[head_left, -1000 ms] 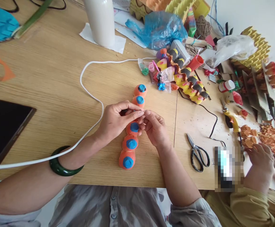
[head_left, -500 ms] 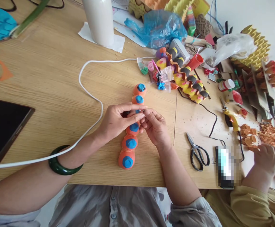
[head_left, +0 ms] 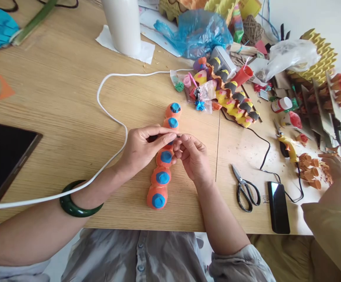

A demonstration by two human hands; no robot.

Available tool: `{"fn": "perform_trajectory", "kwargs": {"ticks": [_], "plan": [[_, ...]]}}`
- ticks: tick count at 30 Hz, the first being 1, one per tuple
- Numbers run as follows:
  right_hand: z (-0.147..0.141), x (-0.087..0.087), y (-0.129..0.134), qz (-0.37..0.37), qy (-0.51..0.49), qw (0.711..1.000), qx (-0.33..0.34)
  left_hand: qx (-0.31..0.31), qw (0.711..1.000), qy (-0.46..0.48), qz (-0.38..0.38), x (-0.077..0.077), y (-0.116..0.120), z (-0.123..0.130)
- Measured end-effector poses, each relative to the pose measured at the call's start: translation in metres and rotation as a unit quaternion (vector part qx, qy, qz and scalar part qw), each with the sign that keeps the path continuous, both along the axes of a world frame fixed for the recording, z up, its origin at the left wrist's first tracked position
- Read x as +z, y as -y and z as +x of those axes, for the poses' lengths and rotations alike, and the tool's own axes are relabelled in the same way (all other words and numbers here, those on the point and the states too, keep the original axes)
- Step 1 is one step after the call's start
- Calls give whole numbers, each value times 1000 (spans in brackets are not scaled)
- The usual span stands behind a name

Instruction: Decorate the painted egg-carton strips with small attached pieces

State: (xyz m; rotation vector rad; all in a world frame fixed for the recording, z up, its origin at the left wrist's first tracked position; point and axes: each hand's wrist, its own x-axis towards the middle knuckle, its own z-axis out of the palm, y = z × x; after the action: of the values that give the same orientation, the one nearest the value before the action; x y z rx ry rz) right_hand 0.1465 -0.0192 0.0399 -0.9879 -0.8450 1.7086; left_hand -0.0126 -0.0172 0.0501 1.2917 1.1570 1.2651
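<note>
An orange strip of rounded bumps with blue discs [head_left: 162, 177] lies lengthwise on the wooden table. Above its middle, my left hand [head_left: 148, 147] has thumb and fingers pressed together. Close beside its fingertips, my right hand [head_left: 192, 153] is pinched, its other fingers curled. Between the fingertips shows a tiny dark bit, too small to name. Both hands cover part of the strip. The topmost blue disc [head_left: 175, 107] carries small dark marks; the lower discs are plain blue. A green bangle circles my left wrist.
A white cable [head_left: 126, 129] loops left of the strip and over my left forearm. Scissors [head_left: 245, 188] and a phone [head_left: 278, 206] lie right. Painted egg-carton pieces [head_left: 229, 94] and plastic bags stand behind. Another person's hand [head_left: 339, 172] reaches in at the right edge.
My fingertips have parted slightly, and a tiny dark bit shows between them. At the right, the other person's arm has moved forward over the orange pieces.
</note>
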Motion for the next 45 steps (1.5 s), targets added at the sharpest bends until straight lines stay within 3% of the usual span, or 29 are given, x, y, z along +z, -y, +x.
{"fn": "perform_trajectory", "kwargs": {"ticks": [8, 22, 30, 40, 45], "plan": [[1, 1, -1, 3, 4, 1000, -23, 19, 995, 30, -89, 0, 1, -1], [0, 1, 0, 29, 40, 997, -61, 24, 997, 12, -74, -4, 0, -3], [0, -1, -1, 27, 47, 996, -69, 3, 993, 85, -78, -6, -1, -3], [1, -3, 0, 32, 49, 997, -41, -49, 997, 16, -66, 2, 0, -1], [0, -4, 0, 33, 42, 998, -27, -38, 998, -16, -38, 1, 0, 0]]}}
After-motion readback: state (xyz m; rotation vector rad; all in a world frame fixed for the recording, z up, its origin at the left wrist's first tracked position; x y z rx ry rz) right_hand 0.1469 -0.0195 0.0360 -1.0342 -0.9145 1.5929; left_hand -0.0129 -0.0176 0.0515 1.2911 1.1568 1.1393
